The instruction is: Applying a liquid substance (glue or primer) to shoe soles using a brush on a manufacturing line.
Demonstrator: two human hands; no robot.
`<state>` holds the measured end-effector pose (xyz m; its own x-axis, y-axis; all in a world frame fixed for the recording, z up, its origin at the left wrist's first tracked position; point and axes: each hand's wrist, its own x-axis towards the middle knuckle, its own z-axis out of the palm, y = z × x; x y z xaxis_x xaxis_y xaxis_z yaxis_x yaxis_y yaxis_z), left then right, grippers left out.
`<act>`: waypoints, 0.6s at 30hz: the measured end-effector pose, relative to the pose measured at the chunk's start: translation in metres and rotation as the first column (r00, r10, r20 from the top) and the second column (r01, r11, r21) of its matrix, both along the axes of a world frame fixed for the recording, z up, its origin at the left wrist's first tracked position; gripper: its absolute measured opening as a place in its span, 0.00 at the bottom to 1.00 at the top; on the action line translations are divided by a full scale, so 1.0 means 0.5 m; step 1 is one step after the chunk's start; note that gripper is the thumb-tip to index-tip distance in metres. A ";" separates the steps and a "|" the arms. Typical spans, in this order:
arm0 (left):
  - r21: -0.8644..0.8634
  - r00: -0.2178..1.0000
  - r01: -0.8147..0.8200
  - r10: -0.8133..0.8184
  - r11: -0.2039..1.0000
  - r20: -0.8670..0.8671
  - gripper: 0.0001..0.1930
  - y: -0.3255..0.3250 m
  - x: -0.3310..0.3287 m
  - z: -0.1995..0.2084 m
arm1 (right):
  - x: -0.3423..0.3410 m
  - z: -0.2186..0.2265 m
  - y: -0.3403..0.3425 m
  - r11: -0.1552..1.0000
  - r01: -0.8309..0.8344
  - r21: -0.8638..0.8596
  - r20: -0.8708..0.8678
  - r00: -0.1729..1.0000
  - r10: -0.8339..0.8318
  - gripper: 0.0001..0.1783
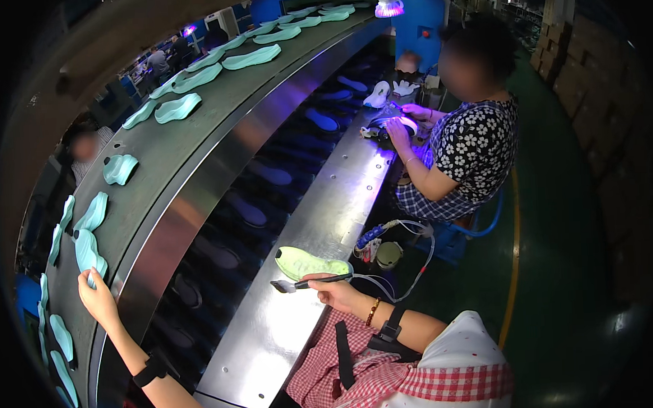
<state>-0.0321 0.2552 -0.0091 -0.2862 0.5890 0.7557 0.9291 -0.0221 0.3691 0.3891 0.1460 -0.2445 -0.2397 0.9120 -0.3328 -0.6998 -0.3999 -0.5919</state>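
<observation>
My left hand point(98, 298) reaches over to the conveyor belt on the left and grips the near end of a teal shoe sole point(86, 245), thumb and fingers closed on its edge. The sole's far end carries a dark patch. In my right hand point(337, 293) is a brush point(300, 284) with a black handle, its bristles pointing left above the metal ledge point(258, 334). Just beyond the brush lies a yellow-green shoe sole point(310, 263), flat on the ledge, with a black spot at its left end.
More teal soles point(253, 57) line the curving belt point(215, 100). Darker soles point(247, 210) show on a lower level between belt and ledge. A seated co-worker point(475, 127) handles a shoe under purple light. A small pot point(389, 255) and looped tubes point(430, 251) are right of the ledge.
</observation>
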 end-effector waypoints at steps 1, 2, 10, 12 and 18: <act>-0.004 1.000 0.003 -0.003 1.000 0.000 0.18 0.001 0.004 0.000 | 0.003 -0.001 0.000 1.000 0.003 -0.004 0.000 1.000 -0.003 0.11; -0.029 1.000 -0.010 0.009 1.000 -0.029 0.17 0.002 0.012 0.000 | 0.006 -0.002 0.000 1.000 0.010 -0.014 -0.005 1.000 -0.010 0.11; -0.106 0.992 -0.095 0.086 0.990 -0.088 0.19 -0.001 -0.004 0.004 | -0.008 -0.002 0.007 0.999 0.000 -0.055 -0.086 0.996 -0.005 0.12; -0.113 0.991 -0.110 0.101 0.987 -0.083 0.20 -0.003 0.005 0.010 | -0.008 0.000 0.008 0.999 -0.004 -0.046 -0.097 0.995 -0.001 0.12; -0.108 0.959 -0.266 0.253 0.958 -0.124 0.19 -0.004 0.016 0.017 | 0.008 0.002 -0.003 0.999 0.013 -0.038 -0.122 0.992 -0.017 0.13</act>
<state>-0.0242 0.2534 -0.0004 -0.3621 0.5951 0.7175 0.9312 0.2643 0.2508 0.3932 0.1443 -0.2435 -0.2673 0.9033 -0.3356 -0.7721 -0.4091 -0.4862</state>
